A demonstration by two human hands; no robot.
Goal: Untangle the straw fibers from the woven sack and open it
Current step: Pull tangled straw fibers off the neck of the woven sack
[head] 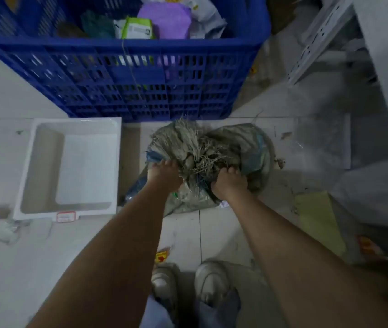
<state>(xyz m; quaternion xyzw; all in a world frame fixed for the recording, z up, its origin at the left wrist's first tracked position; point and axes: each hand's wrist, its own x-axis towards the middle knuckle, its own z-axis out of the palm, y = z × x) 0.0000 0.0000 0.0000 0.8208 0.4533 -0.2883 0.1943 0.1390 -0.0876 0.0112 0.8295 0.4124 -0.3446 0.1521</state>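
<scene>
A dirty grey-green woven sack [242, 143] with blue markings lies crumpled on the tiled floor in front of my feet. A tangle of pale straw fibers [195, 147] spreads over its bunched mouth. My left hand [164, 175] grips the sack's left edge beside the fibers. My right hand [229, 182] is closed on the sack cloth at the right of the tangle. The sack's mouth is hidden under the straw and my fingers.
A big blue plastic crate [126, 74] holding bags and packets stands just beyond the sack. A white rectangular tub [70, 166] sits on the floor at left. Grey metal shelving [330, 43] rises at right. A yellow-green sheet [318, 221] lies right; my shoes [188, 282] are below.
</scene>
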